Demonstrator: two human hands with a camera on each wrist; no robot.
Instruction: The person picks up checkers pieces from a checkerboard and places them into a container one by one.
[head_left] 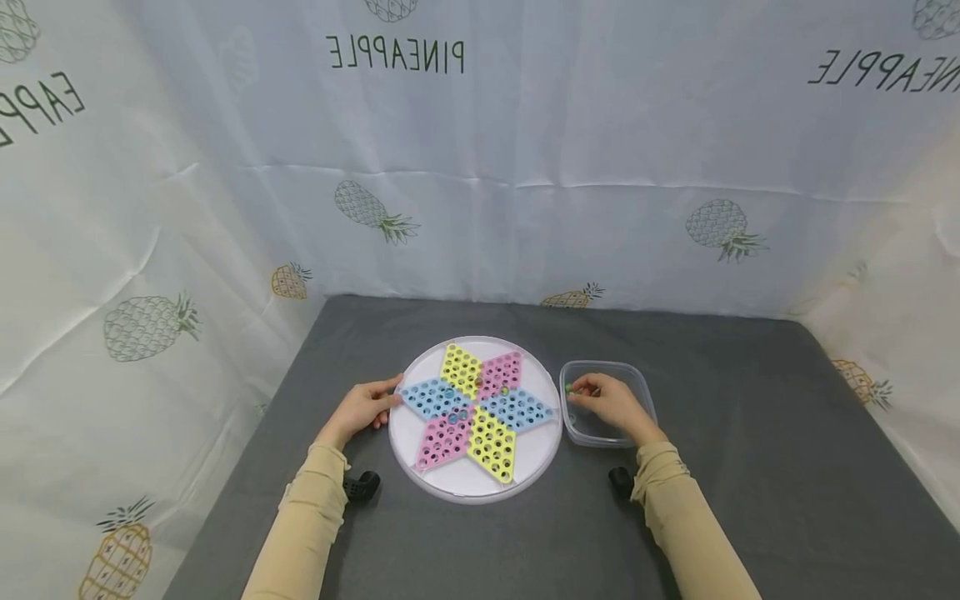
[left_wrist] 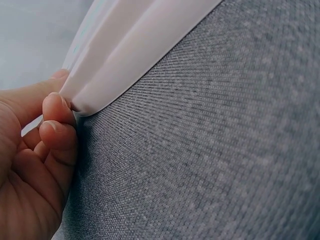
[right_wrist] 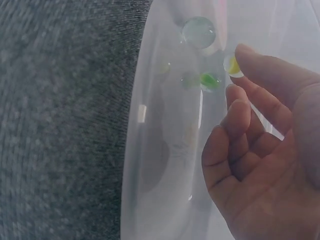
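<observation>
A round white Chinese checkers board [head_left: 536,462] with a star of pink, yellow and blue points lies on the dark cloth. My left hand [head_left: 363,407] grips its left rim; in the left wrist view the thumb lies above the edge [left_wrist: 125,70] and curled fingers beneath. To the right, my right hand [head_left: 611,404] is inside a clear plastic container [head_left: 651,402]. Between thumb and index finger it pinches a yellow-swirled marble [right_wrist: 233,65]. A green-swirled marble [right_wrist: 210,81] and a larger-looking clear marble [right_wrist: 199,33] lie in the container near the fingertips.
Several marbles sit in the board's holes, among them a bluish one [head_left: 453,418] and a reddish one [head_left: 478,382]. The container stands close against the board's right side. Behind the dark tablecloth [head_left: 495,550] hangs a white pineapple-print curtain [head_left: 480,233].
</observation>
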